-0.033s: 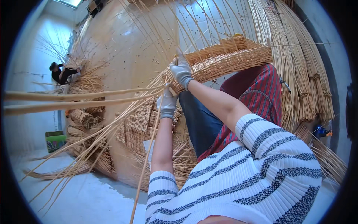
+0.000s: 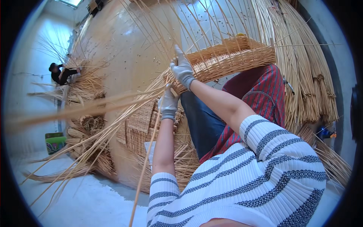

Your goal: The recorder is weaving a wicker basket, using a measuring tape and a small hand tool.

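Note:
A long, partly woven willow basket (image 2: 230, 60) lies across my knees, with thin upright rods (image 2: 206, 30) rising from it. My right hand (image 2: 182, 68), in a pale grey glove, grips at its left end, index finger pointing up along the rods. Just below, my left hand (image 2: 169, 102), gloved alike, is closed on the loose rods (image 2: 132, 113) at the basket's lower left corner. These rods fan out toward the lower left, and two thicker ones blur across the left of the view. What lies inside each grip is partly hidden.
A co-worker (image 2: 60, 73) in dark clothing sits at the far left among willow piles (image 2: 85, 83). Woven panels (image 2: 138, 121) lie below my left hand. Long rod bundles (image 2: 310, 87) lie along the right wall. A green bin (image 2: 55, 143) stands at lower left.
My right hand has shifted slightly up and left, with its index finger now lifted higher. The two thick rods at left have swung downward and blurred. My left hand has risen slightly.

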`<state>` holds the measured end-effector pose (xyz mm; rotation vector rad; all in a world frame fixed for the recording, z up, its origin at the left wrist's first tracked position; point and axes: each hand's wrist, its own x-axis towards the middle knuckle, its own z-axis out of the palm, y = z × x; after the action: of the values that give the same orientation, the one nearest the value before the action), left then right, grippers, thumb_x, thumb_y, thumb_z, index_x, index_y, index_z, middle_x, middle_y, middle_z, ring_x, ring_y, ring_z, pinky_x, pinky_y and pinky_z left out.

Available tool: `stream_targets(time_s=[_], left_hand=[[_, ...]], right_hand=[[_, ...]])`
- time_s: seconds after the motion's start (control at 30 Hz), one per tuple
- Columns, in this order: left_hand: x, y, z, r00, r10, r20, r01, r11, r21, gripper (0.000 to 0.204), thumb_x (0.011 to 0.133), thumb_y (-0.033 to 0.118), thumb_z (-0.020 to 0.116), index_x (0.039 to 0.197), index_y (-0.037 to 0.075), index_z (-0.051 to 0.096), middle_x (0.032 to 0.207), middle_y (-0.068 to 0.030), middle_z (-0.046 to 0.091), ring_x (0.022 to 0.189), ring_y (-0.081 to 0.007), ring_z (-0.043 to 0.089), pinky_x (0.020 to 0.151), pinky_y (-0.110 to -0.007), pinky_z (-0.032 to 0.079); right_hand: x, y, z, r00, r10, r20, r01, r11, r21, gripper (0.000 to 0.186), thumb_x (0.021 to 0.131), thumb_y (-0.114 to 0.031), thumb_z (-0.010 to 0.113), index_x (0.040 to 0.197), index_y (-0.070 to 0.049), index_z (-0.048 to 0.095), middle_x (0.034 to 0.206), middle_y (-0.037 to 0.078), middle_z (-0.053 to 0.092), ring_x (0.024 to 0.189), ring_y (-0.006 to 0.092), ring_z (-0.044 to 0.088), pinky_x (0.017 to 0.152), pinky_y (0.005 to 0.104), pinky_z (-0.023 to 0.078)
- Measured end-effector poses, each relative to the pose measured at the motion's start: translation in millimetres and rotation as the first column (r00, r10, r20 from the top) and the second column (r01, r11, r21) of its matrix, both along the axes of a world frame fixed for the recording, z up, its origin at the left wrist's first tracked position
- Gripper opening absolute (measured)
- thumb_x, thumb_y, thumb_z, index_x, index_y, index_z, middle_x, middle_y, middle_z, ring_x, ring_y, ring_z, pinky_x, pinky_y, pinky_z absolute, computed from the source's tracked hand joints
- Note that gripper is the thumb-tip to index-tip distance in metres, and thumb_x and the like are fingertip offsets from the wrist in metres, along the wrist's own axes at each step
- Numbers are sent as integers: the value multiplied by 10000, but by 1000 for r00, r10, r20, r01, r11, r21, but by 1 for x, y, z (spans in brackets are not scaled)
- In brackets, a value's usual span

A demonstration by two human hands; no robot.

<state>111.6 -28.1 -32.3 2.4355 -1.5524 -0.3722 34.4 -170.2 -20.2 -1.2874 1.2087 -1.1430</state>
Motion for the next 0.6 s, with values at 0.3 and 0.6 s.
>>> stream_targets(time_s=[0.3, 0.6], left_hand=[[23, 7, -24, 993, -114, 23, 117, 969, -220, 617, 720, 285, 816, 1225, 194, 473, 763, -58, 670, 744, -309, 679, 667, -451, 502], [26, 7, -7, 991, -133, 5, 133, 988, -76, 668, 719, 383, 819, 1255, 137, 504, 821, -102, 684, 777, -321, 685, 708, -442, 533]], right_hand=[[-5, -40, 28, 837, 401, 372, -458, 886, 75, 318, 977, -312, 609, 1061, -15, 684, 830, 51, 703, 675, 101, 615, 638, 245, 487], [-10, -1, 77, 802, 374, 467, -304, 927, -220, 295, 1010, -369, 546, 960, -97, 647, 795, -19, 605, 696, 77, 523, 651, 223, 444]])
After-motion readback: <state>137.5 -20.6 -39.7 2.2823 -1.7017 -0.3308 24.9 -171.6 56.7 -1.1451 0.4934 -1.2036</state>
